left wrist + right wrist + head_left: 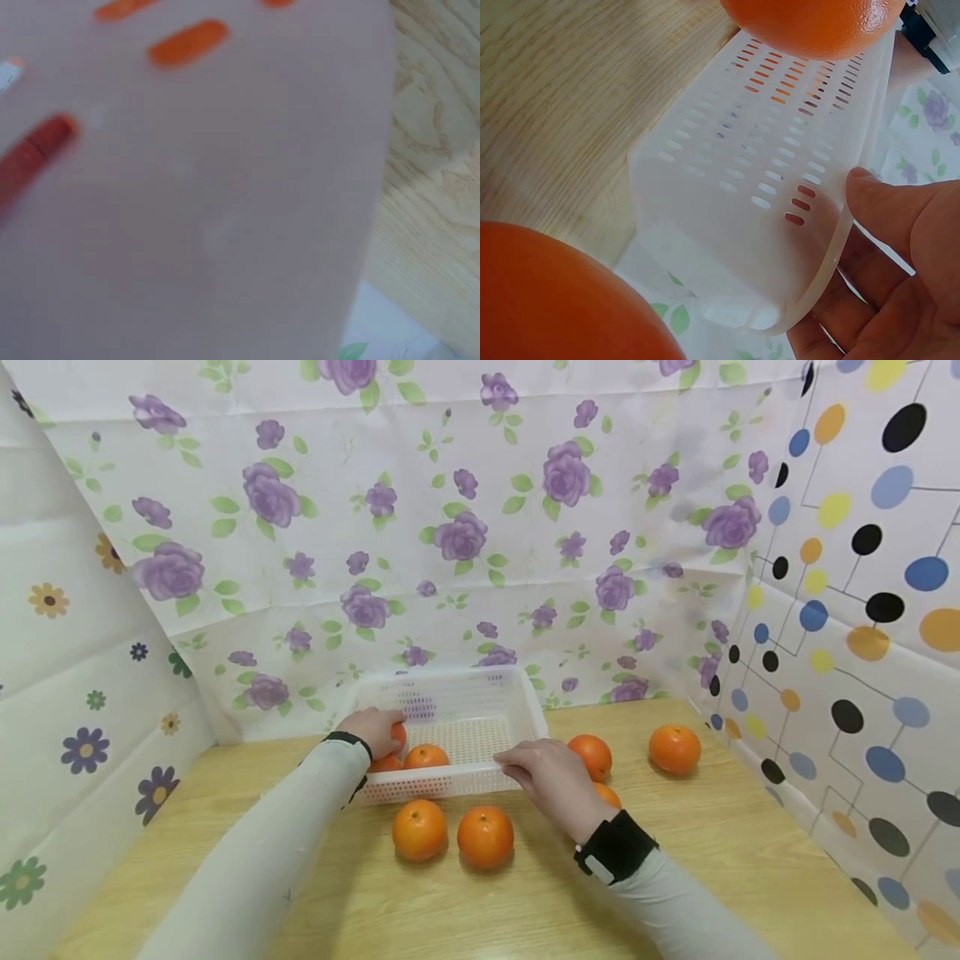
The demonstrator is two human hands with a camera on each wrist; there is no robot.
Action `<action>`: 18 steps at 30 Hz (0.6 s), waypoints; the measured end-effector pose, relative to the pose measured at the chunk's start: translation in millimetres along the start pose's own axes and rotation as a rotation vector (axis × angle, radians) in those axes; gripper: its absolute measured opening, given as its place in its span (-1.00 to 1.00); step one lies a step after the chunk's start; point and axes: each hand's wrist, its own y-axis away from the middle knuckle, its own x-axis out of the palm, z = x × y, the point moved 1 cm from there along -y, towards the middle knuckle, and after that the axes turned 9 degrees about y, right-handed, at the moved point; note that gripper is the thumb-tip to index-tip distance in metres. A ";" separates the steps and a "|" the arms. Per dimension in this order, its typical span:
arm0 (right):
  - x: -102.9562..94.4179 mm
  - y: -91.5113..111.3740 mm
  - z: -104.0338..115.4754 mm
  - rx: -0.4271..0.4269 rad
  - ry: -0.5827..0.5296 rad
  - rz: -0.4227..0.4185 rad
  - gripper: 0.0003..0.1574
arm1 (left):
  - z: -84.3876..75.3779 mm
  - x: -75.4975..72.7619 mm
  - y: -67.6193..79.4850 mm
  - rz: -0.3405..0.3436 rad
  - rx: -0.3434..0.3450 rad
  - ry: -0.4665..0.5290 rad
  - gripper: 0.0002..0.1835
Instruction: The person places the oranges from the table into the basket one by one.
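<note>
A white slotted plastic basket (528, 702) stands on the wooden table against the back cloth. My left hand (371, 731) reaches over its left side and holds an orange (400, 737), mostly hidden by the fingers. Beneath and beside that hand, two more oranges, one in plain sight (426, 756) and one partly covered (386, 764), lie in the basket. My right hand (551, 777) pinches the rim near the front right corner; the right wrist view shows the thumb (881, 202) on one side and fingers on the other. In the left wrist view, the blurred basket wall (225, 187) fills most of the picture.
Two oranges, a left one (419, 830) and a right one (486, 837), sit in front of the basket. Right of it are an orange (592, 756), another partly behind my right hand (606, 793), and one farther right (675, 749). Patterned cloths (457, 539) enclose the table (420, 910).
</note>
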 end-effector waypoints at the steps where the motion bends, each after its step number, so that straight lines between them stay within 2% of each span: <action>1: 0.4 0.1 0.0 0.000 0.002 0.002 -0.69 | 0.4 0.5 0.2 0.002 -0.006 0.011 -0.37; 9: -0.5 -1.0 -0.7 -0.001 0.008 -0.011 -0.69 | 2.2 2.4 -5.1 0.015 -0.043 0.066 -0.37; 18: -1.0 -0.6 0.9 0.006 -0.003 0.012 -0.67 | 2.2 1.5 -4.1 0.001 0.011 0.026 -0.41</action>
